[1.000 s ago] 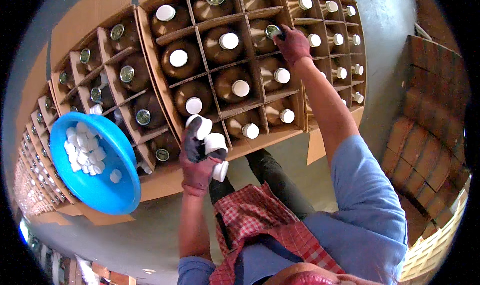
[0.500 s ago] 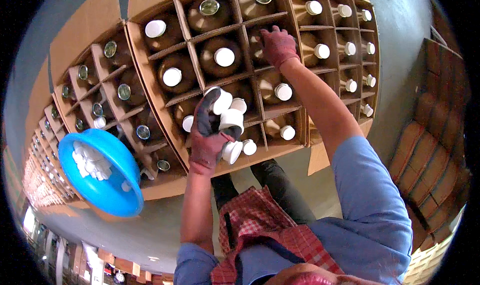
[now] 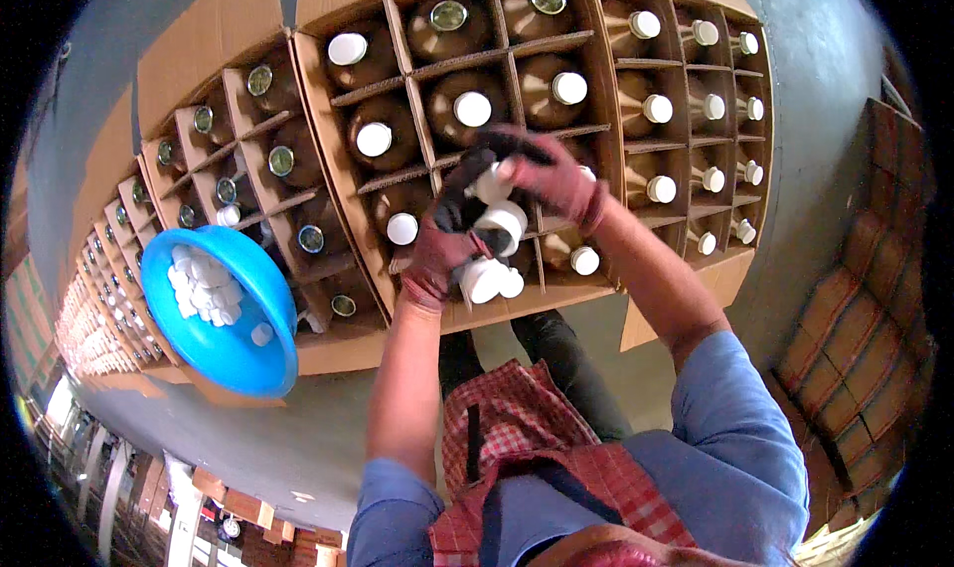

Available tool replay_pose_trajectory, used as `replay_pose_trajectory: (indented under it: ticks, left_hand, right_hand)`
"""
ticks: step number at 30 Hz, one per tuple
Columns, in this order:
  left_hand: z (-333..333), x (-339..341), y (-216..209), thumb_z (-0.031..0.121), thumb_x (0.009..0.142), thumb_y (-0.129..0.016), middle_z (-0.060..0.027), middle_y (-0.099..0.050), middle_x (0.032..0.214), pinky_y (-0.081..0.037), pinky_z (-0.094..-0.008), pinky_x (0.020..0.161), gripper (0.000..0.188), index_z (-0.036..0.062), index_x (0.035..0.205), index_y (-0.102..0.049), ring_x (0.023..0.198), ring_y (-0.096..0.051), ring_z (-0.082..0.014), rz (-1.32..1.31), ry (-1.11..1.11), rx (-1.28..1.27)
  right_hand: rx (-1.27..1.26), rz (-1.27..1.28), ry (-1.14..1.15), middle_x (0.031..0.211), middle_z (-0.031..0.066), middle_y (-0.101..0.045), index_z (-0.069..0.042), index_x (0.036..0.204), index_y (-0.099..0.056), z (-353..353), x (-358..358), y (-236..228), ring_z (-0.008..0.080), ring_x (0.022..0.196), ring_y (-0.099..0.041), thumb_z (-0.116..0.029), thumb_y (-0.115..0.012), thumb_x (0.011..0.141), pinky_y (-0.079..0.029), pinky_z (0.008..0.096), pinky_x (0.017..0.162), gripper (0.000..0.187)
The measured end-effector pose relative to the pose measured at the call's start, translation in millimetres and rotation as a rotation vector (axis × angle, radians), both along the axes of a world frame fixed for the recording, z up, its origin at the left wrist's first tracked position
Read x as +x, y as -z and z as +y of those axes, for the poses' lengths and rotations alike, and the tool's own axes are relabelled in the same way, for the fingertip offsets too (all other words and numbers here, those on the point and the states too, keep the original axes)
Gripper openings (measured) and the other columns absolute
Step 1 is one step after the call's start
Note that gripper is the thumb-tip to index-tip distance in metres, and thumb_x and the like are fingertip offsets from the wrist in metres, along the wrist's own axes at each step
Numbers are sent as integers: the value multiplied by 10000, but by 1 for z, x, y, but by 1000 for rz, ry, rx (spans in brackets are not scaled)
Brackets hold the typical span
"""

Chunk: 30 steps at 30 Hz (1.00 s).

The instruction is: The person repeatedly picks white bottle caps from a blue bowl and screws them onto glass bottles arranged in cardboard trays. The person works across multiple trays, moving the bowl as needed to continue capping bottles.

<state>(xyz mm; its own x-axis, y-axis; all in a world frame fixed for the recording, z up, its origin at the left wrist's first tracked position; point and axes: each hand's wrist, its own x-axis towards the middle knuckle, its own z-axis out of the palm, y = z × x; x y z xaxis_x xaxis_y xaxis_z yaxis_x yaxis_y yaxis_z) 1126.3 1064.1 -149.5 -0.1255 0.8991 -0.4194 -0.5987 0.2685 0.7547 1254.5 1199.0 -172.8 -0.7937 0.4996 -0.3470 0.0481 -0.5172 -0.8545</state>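
My left hand (image 3: pixel 437 254), in a maroon glove with dark palm, is closed round several white caps (image 3: pixel 502 224) above the middle carton (image 3: pixel 343 204). My right hand (image 3: pixel 558 181), gloved alike, meets it from the right, thumb and fingers on a white cap (image 3: pixel 490 183) at the top of the handful. Under both hands stand large bottles in cardboard compartments. One capped bottle (image 3: pixel 569 88) is just beyond my right hand. Two bottles in the far row, one of them an uncapped bottle (image 3: pixel 449 14), show open mouths. The compartments right below my hands are partly hidden.
A blue basin (image 3: pixel 268 363) with loose white caps (image 3: pixel 207 287) rests on the cartons at left. Further cartons of uncapped bottles (image 3: pixel 281 161) stretch left. The right carton (image 3: pixel 686 120) holds capped bottles. Stacked brown bundles (image 3: pixel 845 319) stand at far right; cardboard flaps (image 3: pixel 686 299) jut out.
My right hand has come back from a far right compartment of the middle carton to the caps in my left hand. The bottle there now shows a white cap. The view has shifted slightly.
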Motion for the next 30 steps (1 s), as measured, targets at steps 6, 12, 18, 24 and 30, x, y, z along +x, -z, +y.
replay_pose_trajectory:
  ticks: [6, 12, 18, 24, 30]
  left_hand:
    - [-4, 1, -11, 34, 705, -693, -90, -600, 1102, -483, -293, 823, 808, 70, 1405, -292, 942, -596, -168, -79, -91, -67]
    - [-39, -8, 15, 54, 713, -672, -97, -566, 1169, -463, -302, 864, 663, 25, 1326, -420, 1038, -555, -185, 115, -209, -239]
    - [-53, -6, 31, 41, 754, -630, -54, -544, 1211, -433, -274, 894, 538, 33, 1273, -487, 1040, -533, -155, -58, -315, -306]
    - [-30, -25, 36, 109, 723, -644, -62, -564, 1178, -445, -308, 893, 552, 53, 1257, -515, 1049, -535, -184, 189, -220, -140]
    - [-8, -23, 42, 43, 715, -543, -64, -541, 1199, -427, -300, 916, 564, 33, 1277, -489, 1047, -535, -185, -127, -445, -149]
  right_hand:
    - [281, -172, 310, 964, 42, -648, -40, 1157, -551, 47, 2, 40, 124, 829, -583, -188, -732, 773, -493, 303, 768, 450]
    - [1305, -843, 132, 1125, 142, -585, -166, 1178, -560, 171, -25, 66, 382, 998, -561, -382, -606, 822, -475, 424, 827, 419]
    - [1102, -1137, -37, 1160, 141, -556, -149, 1167, -564, 198, -65, 54, 291, 1062, -548, -370, -702, 710, -470, 380, 877, 526]
    - [1356, -1304, -173, 1035, 152, -579, -115, 1054, -559, 187, -79, 62, 320, 1005, -553, -290, -687, 732, -486, 412, 803, 389]
    - [1628, -1142, 100, 1037, 152, -570, -98, 1056, -543, 203, -66, 107, 302, 970, -551, -274, -676, 733, -478, 416, 772, 391]
